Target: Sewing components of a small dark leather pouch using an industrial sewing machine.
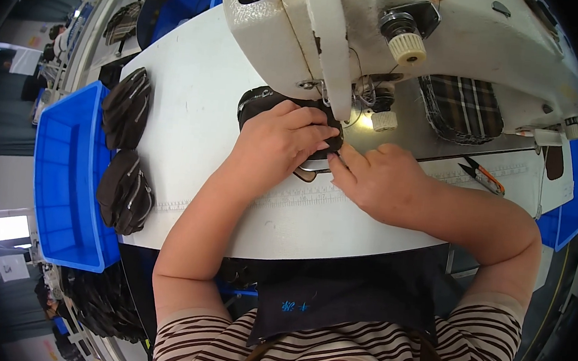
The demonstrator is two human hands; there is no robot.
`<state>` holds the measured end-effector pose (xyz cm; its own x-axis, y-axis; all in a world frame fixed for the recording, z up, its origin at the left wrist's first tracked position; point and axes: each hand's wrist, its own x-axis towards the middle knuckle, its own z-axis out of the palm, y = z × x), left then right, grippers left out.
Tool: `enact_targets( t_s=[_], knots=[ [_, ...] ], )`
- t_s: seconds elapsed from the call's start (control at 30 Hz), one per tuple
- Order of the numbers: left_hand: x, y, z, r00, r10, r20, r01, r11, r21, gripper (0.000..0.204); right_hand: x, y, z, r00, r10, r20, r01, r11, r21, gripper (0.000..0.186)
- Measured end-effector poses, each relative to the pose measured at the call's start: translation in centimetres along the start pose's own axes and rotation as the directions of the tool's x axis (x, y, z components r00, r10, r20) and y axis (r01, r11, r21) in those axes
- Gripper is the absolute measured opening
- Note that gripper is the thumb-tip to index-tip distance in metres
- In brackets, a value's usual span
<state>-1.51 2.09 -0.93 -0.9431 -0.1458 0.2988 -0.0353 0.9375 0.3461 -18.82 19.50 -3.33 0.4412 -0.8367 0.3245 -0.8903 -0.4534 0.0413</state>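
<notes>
A small dark fabric pouch (249, 103) with a zipper lies under the head of a white sewing machine (273, 48). My left hand (273, 145) is on top of it, fingers bent over the cloth and gripping it near the needle area. At the pouch's near right edge, my right hand (386, 182) pinches the fabric between thumb and forefinger. Both hands' fingertips come close together beside the presser foot, which the machine head partly hides. A lamp lights the metal plate (410, 133) just to the right.
Two dark zippered pouches (127, 108) (126, 194) sit at the table's left edge by a blue bin (72, 182). Plaid fabric pieces (463, 110) are stacked under the machine arm. Orange-handled thread snips (485, 176) lie right, beyond my right forearm. A ruler strip (301, 197) crosses the white table (192, 103).
</notes>
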Motion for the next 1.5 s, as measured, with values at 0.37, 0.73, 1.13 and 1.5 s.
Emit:
enact_targets(
  t_s=[0.37,0.73,1.13,1.5],
  knots=[
    [-0.2,-0.2,0.6,0.999,-0.050,-0.001,0.050,0.994,-0.100,0.032,-0.1,-0.4,0.0,0.998,0.014,0.057,-0.009,0.996,-0.086,0.036],
    [-0.1,-0.7,1.3,0.997,-0.037,-0.068,0.028,0.992,-0.120,0.027,0.0,-0.3,0.1,0.998,0.049,0.033,-0.047,0.997,-0.059,0.039],
    [0.2,-0.8,0.9,0.992,-0.028,-0.122,0.031,0.999,0.017,0.021,0.8,0.4,0.7,0.994,0.062,-0.088,-0.062,0.998,0.003,0.028],
    [0.3,-1.1,1.4,0.988,0.004,-0.152,-0.003,1.000,0.006,0.033,0.6,0.0,0.8,0.997,0.040,-0.069,-0.037,0.998,0.045,0.024]
  ],
)
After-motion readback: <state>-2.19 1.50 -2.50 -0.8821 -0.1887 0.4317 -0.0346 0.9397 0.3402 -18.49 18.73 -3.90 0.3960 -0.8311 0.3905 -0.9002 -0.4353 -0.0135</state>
